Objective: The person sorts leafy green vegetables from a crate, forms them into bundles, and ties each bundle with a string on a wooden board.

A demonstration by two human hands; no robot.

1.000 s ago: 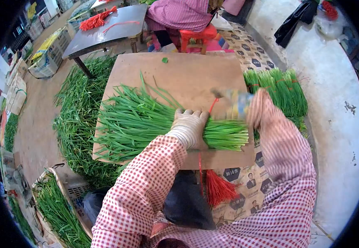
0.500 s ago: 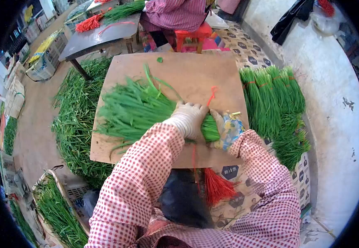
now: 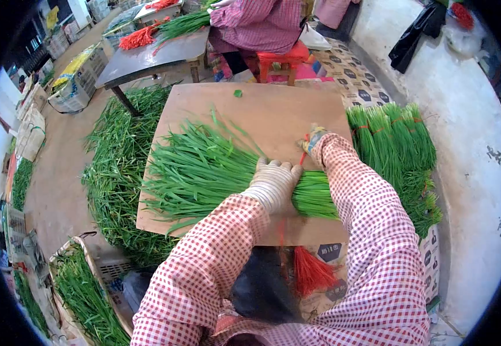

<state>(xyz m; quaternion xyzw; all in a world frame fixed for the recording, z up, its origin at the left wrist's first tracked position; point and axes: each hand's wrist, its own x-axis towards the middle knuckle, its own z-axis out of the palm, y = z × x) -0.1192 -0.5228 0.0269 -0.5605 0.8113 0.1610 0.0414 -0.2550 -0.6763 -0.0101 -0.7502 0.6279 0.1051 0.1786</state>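
Note:
A large bunch of garlic chives (image 3: 204,170) lies across the brown board (image 3: 262,106), leaves to the left and cut stalks to the right. My left hand (image 3: 273,185), in a pale ribbed glove, is wrapped over the top of the bunch near its middle. A red tie (image 3: 303,157) runs beneath the chives and shows at both edges of the bunch. Beyond the bunch, my right hand (image 3: 314,138), in a patterned glove, pinches the far end of that tie. My sleeve partly covers the stalk ends.
Tied chive bundles (image 3: 392,138) stand to the right by the white wall. Loose greens (image 3: 118,173) are heaped left of the board, and a crate of greens (image 3: 83,282) sits at lower left. Red ties (image 3: 314,271) hang at the near edge. A person (image 3: 256,26) sits ahead beside a grey table (image 3: 152,63).
My right hand has moved from the stalk ends to the far side of the bunch and taken the red tie. The stalks now lie uncovered. My left hand stays on the bunch.

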